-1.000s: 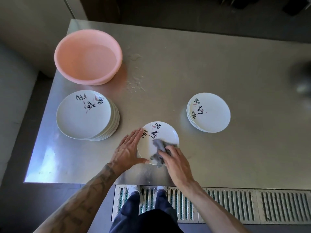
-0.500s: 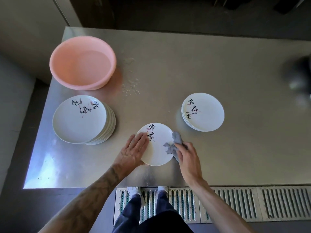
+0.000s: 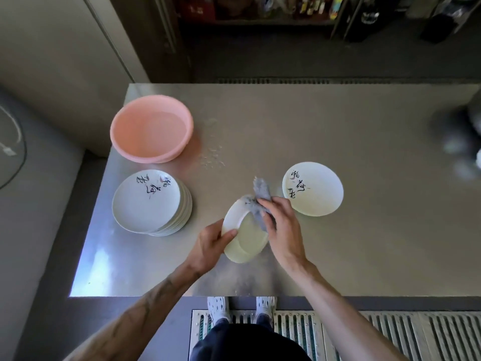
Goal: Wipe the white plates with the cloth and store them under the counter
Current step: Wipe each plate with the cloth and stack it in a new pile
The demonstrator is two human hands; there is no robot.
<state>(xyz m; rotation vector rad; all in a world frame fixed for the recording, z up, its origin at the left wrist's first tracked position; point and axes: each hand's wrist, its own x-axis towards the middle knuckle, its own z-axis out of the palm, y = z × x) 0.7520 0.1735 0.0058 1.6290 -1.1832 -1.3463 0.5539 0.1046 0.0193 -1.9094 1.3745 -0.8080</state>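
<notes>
Head view: the round white ceramic plate being worked on no longer lies flat on the brushed-steel bench. In the picture a second back it lies face up with its black brush lettering showing, and the left grip is spread flat on its left edge. Now it is raised and tipped, with its plain underside turned up to the camera and no lettering in sight. I cannot tell whether its near edge touches the bench.

The left grip changes with it. Its thumb and fingers are clenched round the plate's left rim and hold the plate over the near middle of the bench. The right grip grasps the crumpled grey cloth and presses it on the plate's far rim, with a tail of cloth sticking up past the edge.

The turn suggests the face is done and the back is being wiped, so this plate looks close to finished.

A tall stack of white lettered plates sits to the left, near the round pink plastic basin at the far left. A shorter stack of white lettered plates sits just right of the cloth and is probably the wiped pile. The tall stack suggests much wiping remains, and storing has yet to come. The space under the bench is out of sight.
</notes>
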